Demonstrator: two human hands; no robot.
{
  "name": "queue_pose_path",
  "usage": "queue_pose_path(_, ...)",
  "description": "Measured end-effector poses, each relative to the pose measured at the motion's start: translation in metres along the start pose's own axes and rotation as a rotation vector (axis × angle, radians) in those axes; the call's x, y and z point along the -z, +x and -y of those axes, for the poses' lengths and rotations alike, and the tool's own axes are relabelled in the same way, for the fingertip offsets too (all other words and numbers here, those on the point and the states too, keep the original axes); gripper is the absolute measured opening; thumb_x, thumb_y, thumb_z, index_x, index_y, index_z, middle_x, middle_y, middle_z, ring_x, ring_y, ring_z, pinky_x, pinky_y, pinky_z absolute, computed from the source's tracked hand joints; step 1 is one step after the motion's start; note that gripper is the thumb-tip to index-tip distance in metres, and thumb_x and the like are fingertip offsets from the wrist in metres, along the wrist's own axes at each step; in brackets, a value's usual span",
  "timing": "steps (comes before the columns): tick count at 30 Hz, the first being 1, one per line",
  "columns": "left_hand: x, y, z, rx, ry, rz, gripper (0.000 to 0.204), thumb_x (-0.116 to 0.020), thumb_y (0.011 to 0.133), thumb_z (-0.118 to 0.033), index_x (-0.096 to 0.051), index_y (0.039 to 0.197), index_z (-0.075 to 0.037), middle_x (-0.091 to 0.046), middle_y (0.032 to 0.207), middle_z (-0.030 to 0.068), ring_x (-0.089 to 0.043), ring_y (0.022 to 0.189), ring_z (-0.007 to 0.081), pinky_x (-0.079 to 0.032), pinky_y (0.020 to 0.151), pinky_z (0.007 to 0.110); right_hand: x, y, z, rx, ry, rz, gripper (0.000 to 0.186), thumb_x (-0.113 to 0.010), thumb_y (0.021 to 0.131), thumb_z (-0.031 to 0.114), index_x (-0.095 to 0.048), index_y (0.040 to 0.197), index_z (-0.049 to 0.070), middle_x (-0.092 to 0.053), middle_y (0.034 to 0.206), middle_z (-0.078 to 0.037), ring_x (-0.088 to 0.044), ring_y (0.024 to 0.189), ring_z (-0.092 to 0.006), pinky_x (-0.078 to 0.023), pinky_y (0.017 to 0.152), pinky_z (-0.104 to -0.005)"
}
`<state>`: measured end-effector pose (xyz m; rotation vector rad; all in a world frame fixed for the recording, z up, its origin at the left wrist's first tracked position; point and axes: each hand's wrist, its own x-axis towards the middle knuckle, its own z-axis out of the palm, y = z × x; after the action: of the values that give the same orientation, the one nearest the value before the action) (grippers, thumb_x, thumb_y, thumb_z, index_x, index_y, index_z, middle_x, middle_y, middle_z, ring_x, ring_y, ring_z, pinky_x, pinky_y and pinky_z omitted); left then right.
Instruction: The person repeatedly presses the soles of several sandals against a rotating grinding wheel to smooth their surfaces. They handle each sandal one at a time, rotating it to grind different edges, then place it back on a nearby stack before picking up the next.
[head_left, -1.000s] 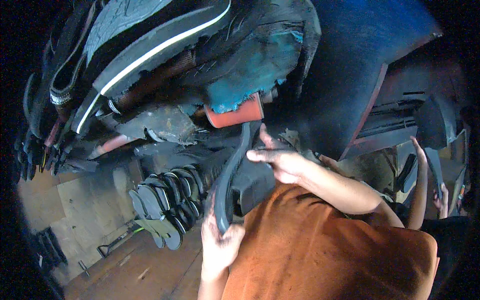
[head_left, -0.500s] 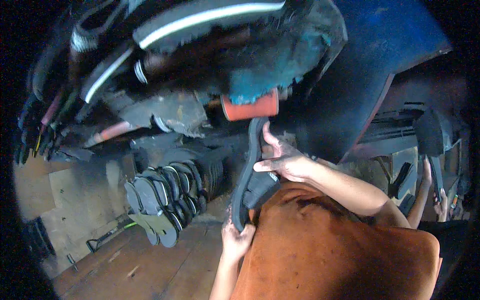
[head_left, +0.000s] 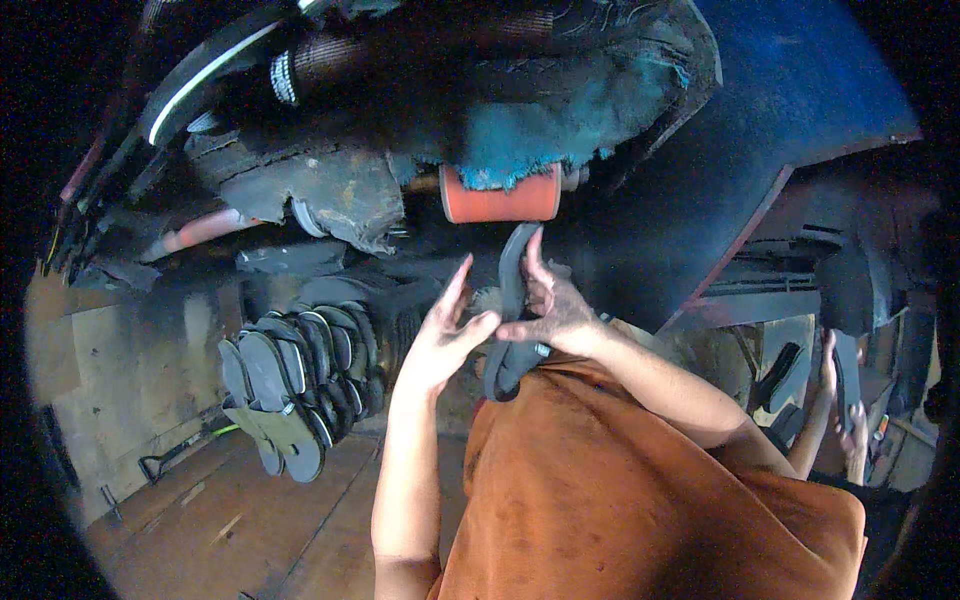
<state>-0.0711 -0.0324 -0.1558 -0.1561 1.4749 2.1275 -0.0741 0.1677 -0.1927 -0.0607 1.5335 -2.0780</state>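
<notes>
My right hand (head_left: 560,315) grips a dark grey sandal (head_left: 512,280), with fingers and thumb on its right side. The sandal stands on end, sole edge toward me, its top just below an orange-red roller (head_left: 500,197); whether they touch I cannot tell. To the sandal's left, my left hand (head_left: 448,335) is open, fingers stretched upward. Its thumb tip is beside the sandal's edge, and I cannot tell whether it touches. A strap shows low on the sandal near my orange shirt.
Ragged teal cloth (head_left: 530,130) hangs over the roller from dark machinery. Many sandals (head_left: 290,370) hang in a bunch at left above the brown floor (head_left: 300,540). A blue panel (head_left: 790,90) slopes at right. Beyond it, another person's hands (head_left: 852,425) hold a dark sandal.
My left hand has let go of the sandal's lower end and risen beside its middle, opening. The sandal has shifted, its lower end now higher. My right hand keeps its grip.
</notes>
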Motion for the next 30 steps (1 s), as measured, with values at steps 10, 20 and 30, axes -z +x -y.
queue_pose_path(10, -0.046, 0.023, -0.021, -0.221, 0.369, -0.320, 0.054, -0.067, 0.094, -0.020, -0.051, 0.141, 0.001, -0.061, 0.135, 0.0137, -0.056, 0.123, 0.0169, -0.042, 0.104, 0.031, -0.013, 0.005, 0.010, -0.062, 0.212, 0.233, 0.118, -0.095, 0.063, 0.032, -0.026, 0.152, -0.004, -0.032, 0.157, -0.020, -0.025, 0.148, -0.0276, -0.023, 0.121, -0.0383)
queue_pose_path(20, -0.049, 0.060, -0.008, -0.055, 0.532, -0.380, 0.034, -0.063, 0.094, -0.020, -0.063, 0.123, -0.003, -0.070, 0.102, 0.0104, -0.068, 0.098, 0.0181, -0.052, 0.085, 0.032, 0.014, 0.020, 0.004, -0.220, 0.361, 0.124, 0.101, -0.092, 0.065, 0.010, -0.036, 0.148, 0.004, -0.057, 0.133, -0.010, -0.058, 0.117, -0.0185, -0.051, 0.099, -0.0336)
queue_pose_path(30, -0.045, 0.034, 0.001, -0.351, 0.578, -0.397, 0.043, -0.065, 0.095, -0.023, -0.059, 0.133, -0.004, -0.068, 0.123, 0.0154, -0.064, 0.116, 0.0212, -0.048, 0.096, 0.033, 0.010, 0.008, 0.006, -0.072, 0.102, 0.252, 0.095, -0.086, 0.070, 0.003, -0.033, 0.149, 0.005, -0.046, 0.143, -0.013, -0.051, 0.127, -0.0266, -0.049, 0.102, -0.0426)
